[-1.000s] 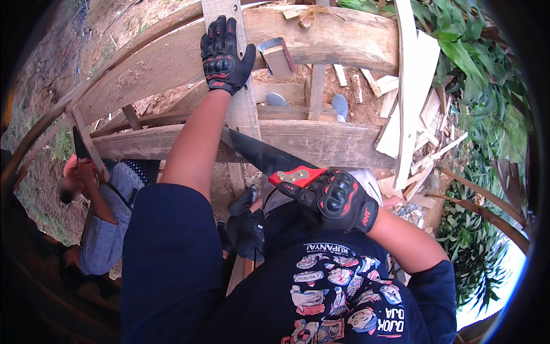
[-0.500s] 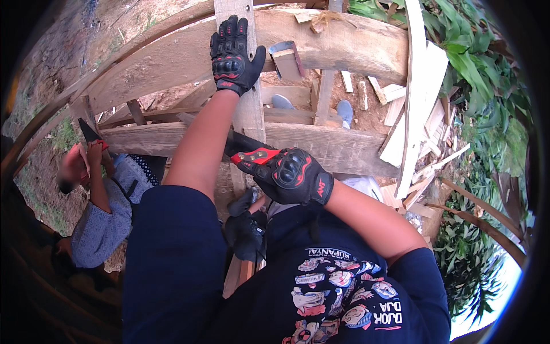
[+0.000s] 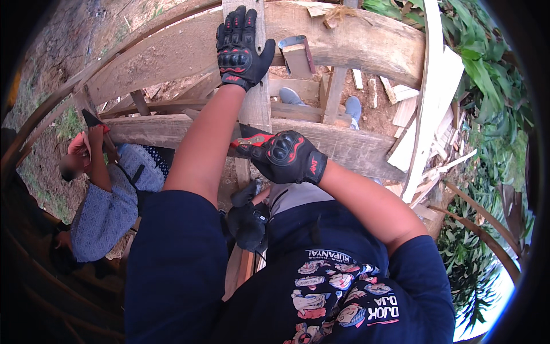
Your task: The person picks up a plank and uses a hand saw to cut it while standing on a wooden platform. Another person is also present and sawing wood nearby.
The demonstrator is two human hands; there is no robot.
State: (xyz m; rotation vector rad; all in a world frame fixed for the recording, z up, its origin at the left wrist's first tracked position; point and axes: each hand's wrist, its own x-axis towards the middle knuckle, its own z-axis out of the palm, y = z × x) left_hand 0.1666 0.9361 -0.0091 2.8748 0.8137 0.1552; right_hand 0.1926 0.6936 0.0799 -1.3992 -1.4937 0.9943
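Note:
My left hand [image 3: 238, 51], in a black glove with red trim, lies flat with fingers stretched on a narrow upright-running plank [image 3: 256, 109]. The palm presses on the plank's far part, where it crosses a wide curved beam. My right hand [image 3: 286, 156], gloved alike, is closed around the red handle of a hand saw [image 3: 253, 139]. A short stretch of dark blade shows beside the plank's near part; the rest is hidden by the glove and my left forearm. Whether the teeth touch the wood I cannot tell.
A wide beam [image 3: 349, 43] spans the far side, with a small open box-like piece [image 3: 297, 55] on its edge. A nearer crossbeam [image 3: 338, 143] runs below. Offcuts [image 3: 404, 112] lie at right beside leafy plants. At left a person [image 3: 112, 200] holds another dark-bladed tool.
My right hand has moved forward with the saw, and less of the blade shows. The left hand stays flat on the plank. The whole view has shifted slightly.

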